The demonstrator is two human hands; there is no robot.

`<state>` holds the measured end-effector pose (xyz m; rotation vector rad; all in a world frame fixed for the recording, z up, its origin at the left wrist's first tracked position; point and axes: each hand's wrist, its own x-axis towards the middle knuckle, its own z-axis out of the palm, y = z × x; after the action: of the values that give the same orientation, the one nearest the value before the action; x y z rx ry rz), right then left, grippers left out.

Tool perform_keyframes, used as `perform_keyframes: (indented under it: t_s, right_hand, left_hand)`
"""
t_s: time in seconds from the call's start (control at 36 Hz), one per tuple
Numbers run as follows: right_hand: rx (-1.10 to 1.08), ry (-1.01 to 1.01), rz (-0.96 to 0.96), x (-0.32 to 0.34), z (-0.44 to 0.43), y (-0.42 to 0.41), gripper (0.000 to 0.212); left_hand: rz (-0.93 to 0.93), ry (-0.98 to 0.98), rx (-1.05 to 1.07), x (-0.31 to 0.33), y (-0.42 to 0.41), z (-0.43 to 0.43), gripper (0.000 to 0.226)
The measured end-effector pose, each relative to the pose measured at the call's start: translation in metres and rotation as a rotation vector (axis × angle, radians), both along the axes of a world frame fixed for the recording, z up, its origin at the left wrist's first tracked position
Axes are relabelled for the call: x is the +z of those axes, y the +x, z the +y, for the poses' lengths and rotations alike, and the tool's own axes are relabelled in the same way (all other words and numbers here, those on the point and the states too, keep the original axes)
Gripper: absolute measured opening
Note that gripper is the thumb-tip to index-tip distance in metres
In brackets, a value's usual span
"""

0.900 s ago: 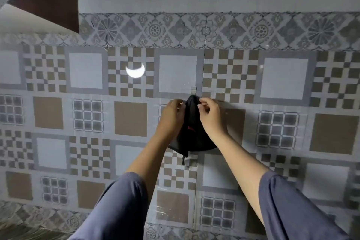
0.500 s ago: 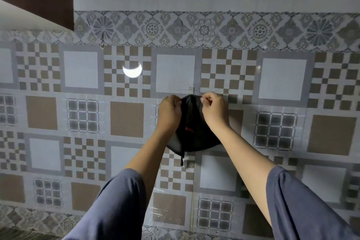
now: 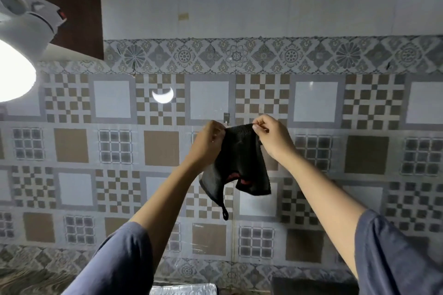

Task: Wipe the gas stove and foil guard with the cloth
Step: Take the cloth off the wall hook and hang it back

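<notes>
Two hands are holding the dark cloth [image 3: 242, 163] up before the tiled wall [image 3: 359, 175], just below a small hook [image 3: 226, 117]. Left hand [image 3: 208, 143] is pinching its top left edge and right hand [image 3: 273, 137] the top right. Crinkled foil guard [image 3: 183, 289] is showing at the bottom edge.

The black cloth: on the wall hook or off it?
Off. The left hand and right hand hold the cloth by its top edge below the bare hook; its loop dangles free.
</notes>
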<state>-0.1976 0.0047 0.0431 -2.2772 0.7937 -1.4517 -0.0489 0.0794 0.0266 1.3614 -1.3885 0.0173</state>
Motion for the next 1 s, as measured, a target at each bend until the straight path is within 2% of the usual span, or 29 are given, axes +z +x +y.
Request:
perform_keyframes:
  t_s: [0.08,0.22,0.42,0.56,0.69,0.78,0.92,1.0]
  right_hand:
    - [0.058,0.071,0.030,-0.017,0.015,-0.022,0.011]
    - [0.114,0.121,0.084,-0.046,0.037,-0.053,0.008]
    - [0.163,0.210,0.111,-0.082,0.052,-0.087,0.017]
    - [0.156,0.289,0.137,-0.100,0.068,-0.107,0.013]
    - [0.225,0.430,0.094,-0.114,0.084,-0.122,0.013]
    - [0.252,0.455,0.021,-0.125,0.101,-0.132,0.020]
    - [0.244,0.389,-0.145,-0.151,0.132,-0.144,0.016]
    - [0.246,0.361,-0.167,-0.166,0.147,-0.146,0.013]
  left_hand:
    - [0.003,0.094,-0.109,-0.020,-0.015,0.019,0.014]
    - [-0.081,0.209,-0.174,-0.058,-0.047,0.044,0.021]
    - [0.030,0.184,-0.358,-0.091,-0.093,0.080,0.020]
    - [0.038,0.232,-0.452,-0.097,-0.116,0.098,0.020]
    - [0.081,0.172,-0.392,-0.100,-0.134,0.109,0.023]
    - [0.197,0.136,-0.369,-0.102,-0.140,0.116,0.021]
    - [0.392,0.109,-0.366,-0.107,-0.148,0.127,0.021]
    - [0.544,0.105,-0.345,-0.108,-0.151,0.131,0.019]
